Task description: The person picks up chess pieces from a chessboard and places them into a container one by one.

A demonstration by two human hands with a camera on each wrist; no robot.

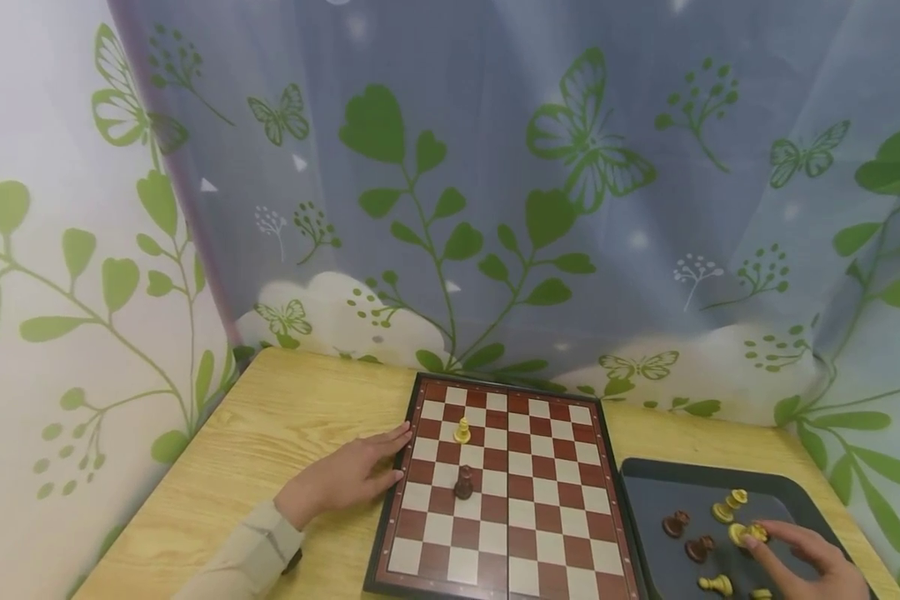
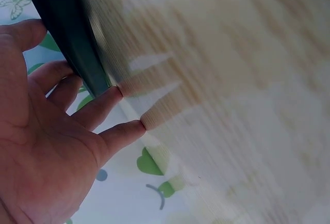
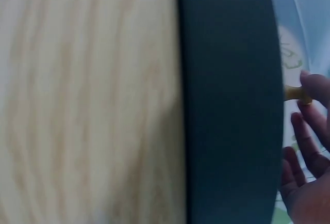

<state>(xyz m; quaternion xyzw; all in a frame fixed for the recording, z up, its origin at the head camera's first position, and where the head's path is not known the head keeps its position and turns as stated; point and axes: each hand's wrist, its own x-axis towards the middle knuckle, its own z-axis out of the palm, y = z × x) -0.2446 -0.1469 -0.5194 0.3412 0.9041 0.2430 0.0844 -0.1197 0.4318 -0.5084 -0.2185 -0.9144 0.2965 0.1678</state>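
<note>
A brown-and-white chessboard lies unfolded on the table. At its left edge, my left hand touches the dark rim with fingers extended; the left wrist view shows these fingertips at the board's side. A yellow pawn and a brown chess piece stand on the board's left half. Over the dark tray, my right hand pinches a yellow chess piece between thumb and fingertips. In the right wrist view, the tray wall hides part of this piece.
Inside the tray are brown pieces and several yellow ones, including a tall one and one on its side. The tray sits right beside the board on the wooden table. A patterned cloth hangs behind.
</note>
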